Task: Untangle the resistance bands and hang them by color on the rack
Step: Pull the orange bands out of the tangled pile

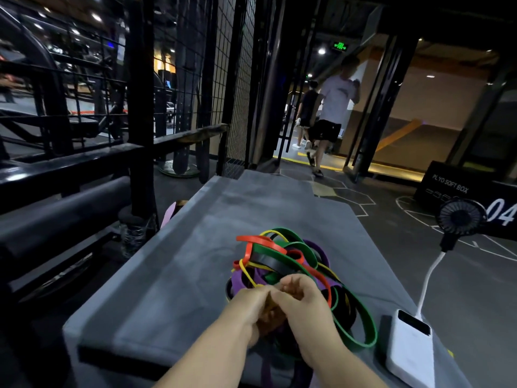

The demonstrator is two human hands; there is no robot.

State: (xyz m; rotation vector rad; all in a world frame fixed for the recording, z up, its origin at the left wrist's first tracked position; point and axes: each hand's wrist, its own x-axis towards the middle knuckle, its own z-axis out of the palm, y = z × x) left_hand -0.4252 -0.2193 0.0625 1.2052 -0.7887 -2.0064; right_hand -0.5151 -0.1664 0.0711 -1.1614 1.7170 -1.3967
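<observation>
Mostly beyond grip, tangled bands (282, 256), left hand (253, 306), right hand (303, 302)

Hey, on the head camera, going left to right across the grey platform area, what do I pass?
Black padded roller → tangle of resistance bands → white power bank → small black fan.

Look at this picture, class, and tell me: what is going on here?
A person's left hand and right hand are together at the near edge of a tangle of resistance bands, red, green, yellow, purple and black, lying on a grey padded platform. Blur hides what each hand grips. No band is separated yet. A white power bank lies at the right.
</observation>
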